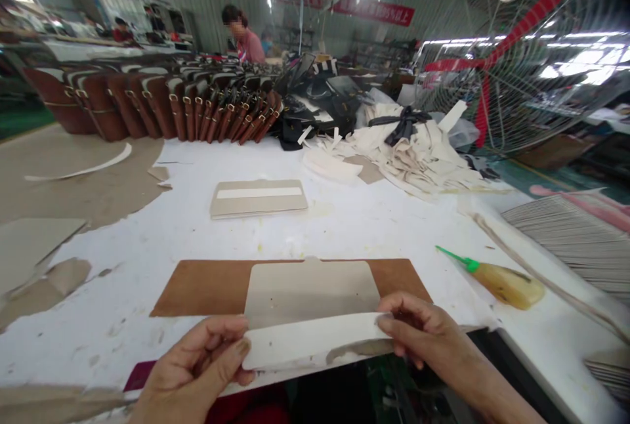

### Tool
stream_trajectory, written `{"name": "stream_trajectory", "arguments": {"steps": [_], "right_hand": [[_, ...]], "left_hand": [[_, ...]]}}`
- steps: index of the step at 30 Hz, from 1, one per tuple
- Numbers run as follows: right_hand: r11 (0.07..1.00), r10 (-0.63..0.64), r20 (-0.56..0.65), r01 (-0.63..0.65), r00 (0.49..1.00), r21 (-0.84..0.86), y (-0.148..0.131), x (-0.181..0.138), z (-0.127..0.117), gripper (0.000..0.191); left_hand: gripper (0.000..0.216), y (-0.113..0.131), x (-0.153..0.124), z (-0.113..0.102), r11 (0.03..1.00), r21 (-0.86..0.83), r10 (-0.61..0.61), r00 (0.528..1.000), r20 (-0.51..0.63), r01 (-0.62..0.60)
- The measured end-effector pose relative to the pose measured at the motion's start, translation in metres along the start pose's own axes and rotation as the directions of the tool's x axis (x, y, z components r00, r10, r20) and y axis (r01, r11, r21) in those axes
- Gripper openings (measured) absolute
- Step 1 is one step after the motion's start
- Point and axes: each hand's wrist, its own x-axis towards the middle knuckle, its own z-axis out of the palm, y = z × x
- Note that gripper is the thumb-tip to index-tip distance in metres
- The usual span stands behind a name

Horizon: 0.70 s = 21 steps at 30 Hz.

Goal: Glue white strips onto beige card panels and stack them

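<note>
Between my two hands a white strip is stretched out flat near the table's front edge. My left hand pinches its left end with thumb and fingers. At the other end, my right hand grips it the same way. Just beyond the strip lies a beige panel with a small tab on its far edge. That panel rests on a longer brown leather piece, which shows at both sides. Farther back sits a stack of beige panels, the top one bearing a white strip.
A glue bottle with a green nozzle lies at right. Brown leather bags stand in rows at the back left, beside black pieces and cream scraps. A large fan stands at right. A person works behind the bags.
</note>
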Motion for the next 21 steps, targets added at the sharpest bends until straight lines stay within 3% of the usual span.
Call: {"name": "stream_trajectory", "arguments": {"steps": [4, 9, 14, 21], "right_hand": [[0.998, -0.032, -0.176, 0.021, 0.984, -0.062, -0.001, 0.016, 0.002, 0.029], [0.982, -0.052, -0.245, 0.006, 0.968, -0.188, -0.007, 0.032, 0.004, 0.029], [0.94, -0.125, -0.316, 0.01, 0.94, -0.341, -0.006, 0.037, 0.008, 0.025], [0.921, -0.124, -0.347, -0.022, 0.93, -0.389, -0.008, 0.038, 0.011, 0.025]], "left_hand": [[0.049, 0.002, 0.022, -0.002, 0.98, 0.128, 0.148, 0.988, 0.044, -0.153], [0.043, 0.007, 0.041, -0.004, 0.914, 0.305, 0.249, 0.964, 0.094, -0.266], [0.043, 0.001, 0.046, -0.004, 0.858, 0.428, 0.268, 0.958, 0.1, -0.284], [0.047, -0.009, 0.054, -0.006, 0.773, 0.558, 0.292, 0.95, 0.112, -0.303]]}}
